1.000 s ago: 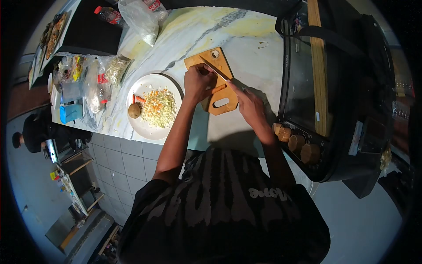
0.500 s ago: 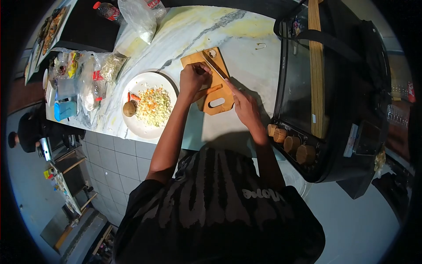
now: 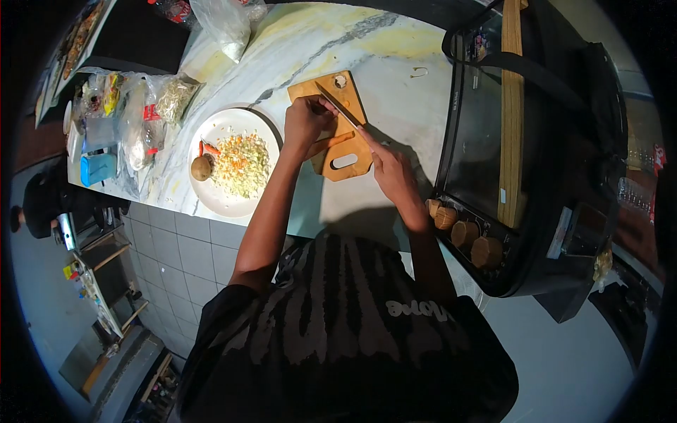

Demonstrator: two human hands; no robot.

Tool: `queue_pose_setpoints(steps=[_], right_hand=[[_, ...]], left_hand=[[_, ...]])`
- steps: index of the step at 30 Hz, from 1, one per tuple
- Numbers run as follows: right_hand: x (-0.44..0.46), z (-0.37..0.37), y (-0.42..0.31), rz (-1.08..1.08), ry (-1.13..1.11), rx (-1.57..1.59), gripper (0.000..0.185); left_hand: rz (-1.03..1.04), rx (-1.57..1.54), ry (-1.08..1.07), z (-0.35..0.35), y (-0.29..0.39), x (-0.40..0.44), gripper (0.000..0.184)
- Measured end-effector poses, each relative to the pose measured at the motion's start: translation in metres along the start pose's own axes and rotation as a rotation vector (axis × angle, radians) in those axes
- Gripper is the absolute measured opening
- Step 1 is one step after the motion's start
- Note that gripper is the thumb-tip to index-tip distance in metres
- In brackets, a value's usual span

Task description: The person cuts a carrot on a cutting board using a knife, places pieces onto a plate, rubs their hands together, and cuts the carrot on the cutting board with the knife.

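Head view: an orange length of what looks like carrot is seen lying on the wooden cutting board, beside the board's handle slot, one end met by the wrist side of the left hand. The left hand's fingers are curled together near the blade; whether anything is pinched between them cannot be told. The knife is held slantwise over the board by the right hand, which is closed around its handle, the forefinger stretched along it toward the blade.

As for progress, a good share of the cutting can be judged done: a broad heap of chopped pieces, pale and orange, is gathered on the white plate to the left. Left uncut, as far as is shown, are the length on the board, a few red-orange pieces and a round brown item, perhaps a potato, at the plate's edge.

Farther out on the marbled bench, filled plastic bags and a blue container are set beyond the plate, and a black oven-like appliance is placed on the right.
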State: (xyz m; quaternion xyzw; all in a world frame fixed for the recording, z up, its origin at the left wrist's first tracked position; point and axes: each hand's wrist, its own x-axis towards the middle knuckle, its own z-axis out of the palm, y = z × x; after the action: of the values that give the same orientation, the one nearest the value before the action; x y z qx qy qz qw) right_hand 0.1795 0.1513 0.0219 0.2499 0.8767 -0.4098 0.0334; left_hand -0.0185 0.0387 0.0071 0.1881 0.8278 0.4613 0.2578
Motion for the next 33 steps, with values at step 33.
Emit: queue_pose_setpoints(steps=[33], right_hand=[[-0.052, -0.021, -0.009, 0.007, 0.198, 0.068, 0.048]], left_hand=[[0.168, 0.272, 0.064, 0.011, 0.001, -0.010, 0.019]])
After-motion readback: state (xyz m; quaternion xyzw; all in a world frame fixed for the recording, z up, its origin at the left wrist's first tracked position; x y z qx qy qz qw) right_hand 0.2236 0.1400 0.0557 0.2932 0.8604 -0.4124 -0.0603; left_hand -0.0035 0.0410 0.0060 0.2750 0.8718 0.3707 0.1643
